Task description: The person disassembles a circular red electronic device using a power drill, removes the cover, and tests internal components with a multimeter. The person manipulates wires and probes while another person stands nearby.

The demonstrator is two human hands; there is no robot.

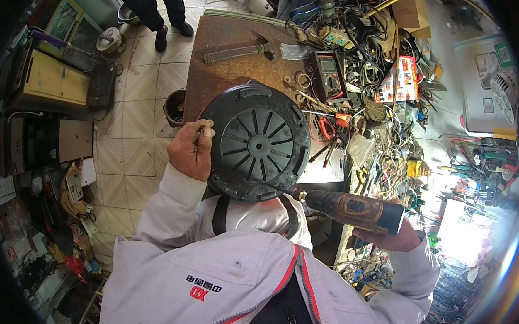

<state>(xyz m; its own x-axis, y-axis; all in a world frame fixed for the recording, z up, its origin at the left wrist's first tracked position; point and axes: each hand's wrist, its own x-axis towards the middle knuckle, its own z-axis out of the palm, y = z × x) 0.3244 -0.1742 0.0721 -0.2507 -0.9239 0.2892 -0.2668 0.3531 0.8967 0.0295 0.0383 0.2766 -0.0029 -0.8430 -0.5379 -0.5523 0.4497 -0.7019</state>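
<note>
A round black appliance base (296, 133), with slots fanning out from its centre and a raised rim, faces up in front of me, between my lap and the workbench. My left hand (190, 153) is closed at its left edge, fingers curled at the rim. In my right hand (392, 237) is a worn brown-and-black cordless drill (353, 209), held level and pointing left. Its long thin bit reaches the base's near right edge; whether the tip sits in a screw hole I cannot make out. What lies beneath the base is hidden.
On the wooden workbench (218, 38) lie a hammer (236, 53) and a multimeter (329, 76). Red-handled pliers (326, 128), cables and loose parts crowd its right side. A dark bin (175, 107) stands left of the bench. Another person's legs (158, 15) show at the far left.
</note>
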